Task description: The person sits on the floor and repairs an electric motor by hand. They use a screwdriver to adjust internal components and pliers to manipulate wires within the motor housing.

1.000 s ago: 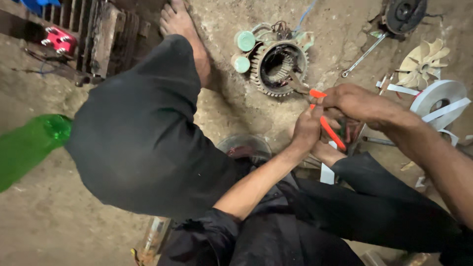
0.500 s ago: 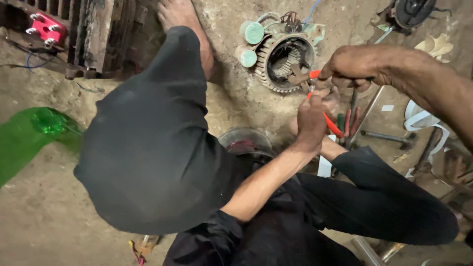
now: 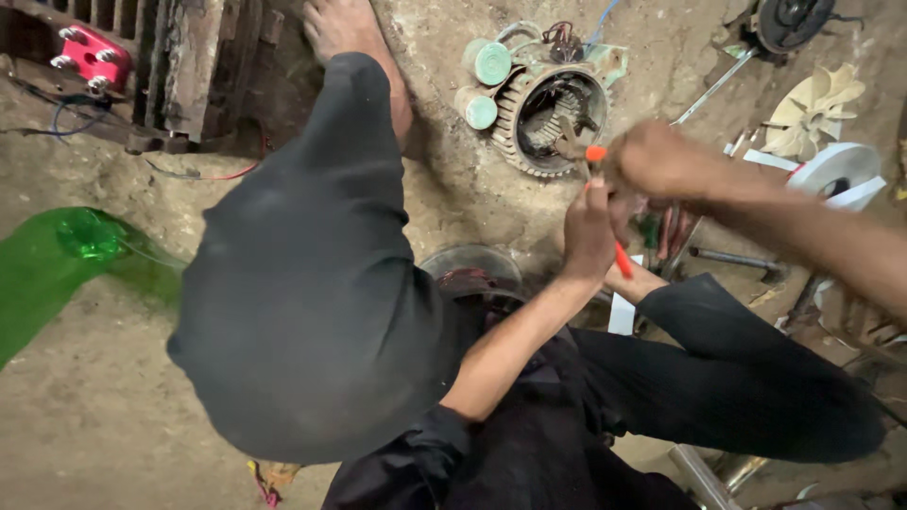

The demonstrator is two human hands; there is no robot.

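This is a rough floor-level repair workshop, probably for electric motors. A finned grey motor housing with copper windings showing (image 3: 553, 118) lies on the bare, dusty concrete floor (image 3: 85, 416), with a cream plastic cooling fan (image 3: 814, 109), a rusty ribbed metal casing (image 3: 194, 66) and what seem to be loose steel rods (image 3: 732, 257) scattered around it.

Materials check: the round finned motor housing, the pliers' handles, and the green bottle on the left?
Motor housing: looks like cast metal, dull grey and grimy, with ribbed fins round its rim; copper-coloured windings inside. Pliers' handles: glossy orange-red covering, probably plastic or rubber sleeves; the jaws are blurred beside the right hand and left hand. Green bottle: translucent, likely plastic, though glass cannot be ruled out.
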